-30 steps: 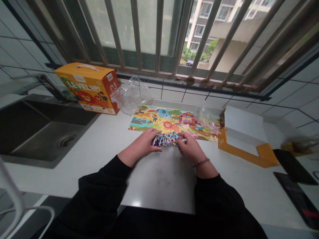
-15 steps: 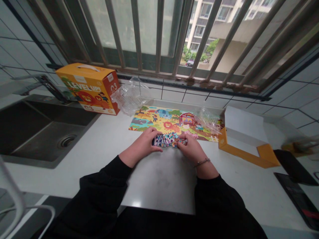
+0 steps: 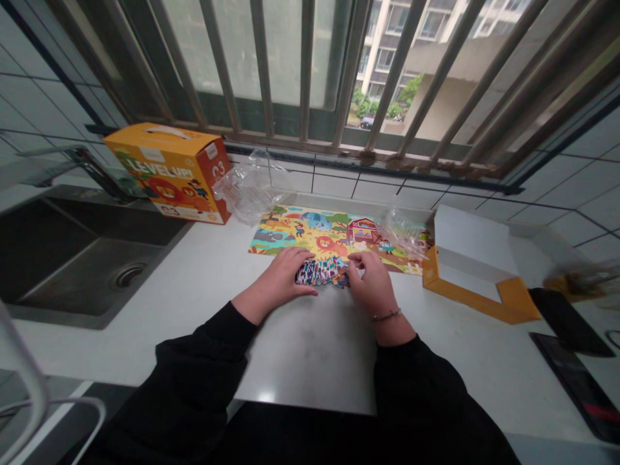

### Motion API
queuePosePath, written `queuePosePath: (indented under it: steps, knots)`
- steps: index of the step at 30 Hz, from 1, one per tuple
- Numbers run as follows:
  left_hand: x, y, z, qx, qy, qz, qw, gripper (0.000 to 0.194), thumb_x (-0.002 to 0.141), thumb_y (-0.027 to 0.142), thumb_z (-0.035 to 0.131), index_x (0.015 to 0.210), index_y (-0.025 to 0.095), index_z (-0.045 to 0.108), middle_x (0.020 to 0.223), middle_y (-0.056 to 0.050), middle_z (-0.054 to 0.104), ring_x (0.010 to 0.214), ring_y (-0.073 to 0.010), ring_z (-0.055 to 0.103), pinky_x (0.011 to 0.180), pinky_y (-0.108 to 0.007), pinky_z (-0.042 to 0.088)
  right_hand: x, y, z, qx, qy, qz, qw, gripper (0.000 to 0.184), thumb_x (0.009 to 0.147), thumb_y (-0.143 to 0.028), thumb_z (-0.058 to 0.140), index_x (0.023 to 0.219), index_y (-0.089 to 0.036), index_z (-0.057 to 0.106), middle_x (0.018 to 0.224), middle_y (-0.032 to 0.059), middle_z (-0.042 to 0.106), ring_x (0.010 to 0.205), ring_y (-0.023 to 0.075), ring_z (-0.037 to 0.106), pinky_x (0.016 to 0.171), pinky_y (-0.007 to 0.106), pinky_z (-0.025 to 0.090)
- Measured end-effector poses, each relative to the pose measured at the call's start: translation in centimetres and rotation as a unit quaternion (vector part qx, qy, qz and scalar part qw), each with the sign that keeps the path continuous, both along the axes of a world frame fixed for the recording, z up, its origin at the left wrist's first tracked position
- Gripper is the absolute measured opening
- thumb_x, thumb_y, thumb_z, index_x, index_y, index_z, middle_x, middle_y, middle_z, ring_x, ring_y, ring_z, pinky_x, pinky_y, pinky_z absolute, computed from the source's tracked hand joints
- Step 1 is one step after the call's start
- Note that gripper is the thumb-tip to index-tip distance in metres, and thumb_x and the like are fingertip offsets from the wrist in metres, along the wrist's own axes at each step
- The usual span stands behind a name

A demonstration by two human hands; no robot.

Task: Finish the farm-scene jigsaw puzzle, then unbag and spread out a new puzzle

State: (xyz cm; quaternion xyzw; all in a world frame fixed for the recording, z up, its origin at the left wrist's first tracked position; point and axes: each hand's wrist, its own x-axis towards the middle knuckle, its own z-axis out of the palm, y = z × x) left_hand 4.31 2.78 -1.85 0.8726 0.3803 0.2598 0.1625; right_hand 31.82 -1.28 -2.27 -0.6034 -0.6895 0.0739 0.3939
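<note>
A bunch of small colourful puzzle pieces (image 3: 322, 272) lies on the white counter (image 3: 310, 349) between my two hands. My left hand (image 3: 283, 279) cups its left side with curled fingers. My right hand (image 3: 371, 284) presses in from the right, fingers bent over the pieces. Just behind them lies a colourful farm picture sheet (image 3: 322, 236), flat on the counter.
An orange puzzle box (image 3: 169, 171) stands at the back left beside a dark sink (image 3: 72, 252). Crumpled clear plastic bags (image 3: 247, 187) lie near the picture. An open orange-and-white box lid (image 3: 477, 271) sits on the right, a dark device (image 3: 571, 323) beyond it. Window bars rise behind.
My right hand has slid left and closed in on the pieces, squeezing the bunch narrower. My left hand has hardly moved.
</note>
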Motion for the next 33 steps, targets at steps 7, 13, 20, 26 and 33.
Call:
queuePosePath:
  steps: [7, 13, 20, 26, 33]
  knots:
    - [2.3, 0.1, -1.3, 0.000, 0.008, -0.039, 0.999, 0.086, 0.093, 0.048, 0.087, 0.164, 0.022, 0.046, 0.170, -0.020, 0.053, 0.159, -0.0369, 0.051, 0.133, -0.059, 0.041, -3.0, 0.7, -0.6, 0.028, -0.068, 0.134, 0.988, 0.053, 0.113, -0.036, 0.048, 0.157, -0.012, 0.061, 0.167, 0.0216, 0.057, 0.160, 0.0318, 0.048, 0.134, 0.057, 0.037]
    - [3.3, -0.3, -1.1, 0.014, 0.026, -0.057, 0.998, 0.052, 0.099, 0.031, 0.071, 0.147, 0.013, 0.060, 0.151, -0.023, 0.067, 0.144, -0.0363, 0.063, 0.127, -0.055, 0.049, -4.4, 0.4, -1.1, -0.079, -0.168, 0.150, 0.971, 0.068, 0.112, -0.041, 0.053, 0.170, -0.007, 0.045, 0.174, 0.0210, 0.050, 0.164, 0.0363, 0.042, 0.138, 0.060, 0.025]
    - [3.0, -1.8, -0.2, -0.003, 0.044, -0.059, 0.997, 0.047, 0.096, 0.021, 0.069, 0.142, 0.016, 0.064, 0.143, -0.020, 0.072, 0.136, -0.0353, 0.068, 0.120, -0.055, 0.054, -4.9, -1.8, 0.3, -0.098, -0.204, 0.106, 0.968, 0.070, 0.112, -0.049, 0.054, 0.171, -0.012, 0.045, 0.163, 0.0191, 0.062, 0.149, 0.0346, 0.054, 0.134, 0.057, 0.026]
    - [3.2, -3.4, -0.4, -0.002, 0.062, -0.055, 0.997, 0.057, 0.097, 0.024, 0.069, 0.153, 0.015, 0.059, 0.158, -0.022, 0.064, 0.148, -0.0348, 0.062, 0.129, -0.055, 0.047, -4.5, -3.6, 0.3, -0.120, -0.217, 0.096, 0.964, 0.074, 0.112, -0.052, 0.053, 0.174, -0.014, 0.039, 0.166, 0.0191, 0.059, 0.154, 0.0368, 0.049, 0.134, 0.060, 0.025]
    - [3.1, -6.3, -1.1, -0.018, 0.143, -0.002, 0.990, 0.073, 0.107, 0.042, 0.065, 0.172, 0.018, 0.041, 0.176, -0.024, 0.045, 0.162, -0.0415, 0.047, 0.132, -0.067, 0.036, -3.0, -5.8, -0.1, -0.149, -0.246, 0.072, 0.955, 0.070, 0.113, -0.050, 0.053, 0.174, -0.017, 0.043, 0.180, 0.0167, 0.042, 0.164, 0.0407, 0.039, 0.136, 0.066, 0.022]
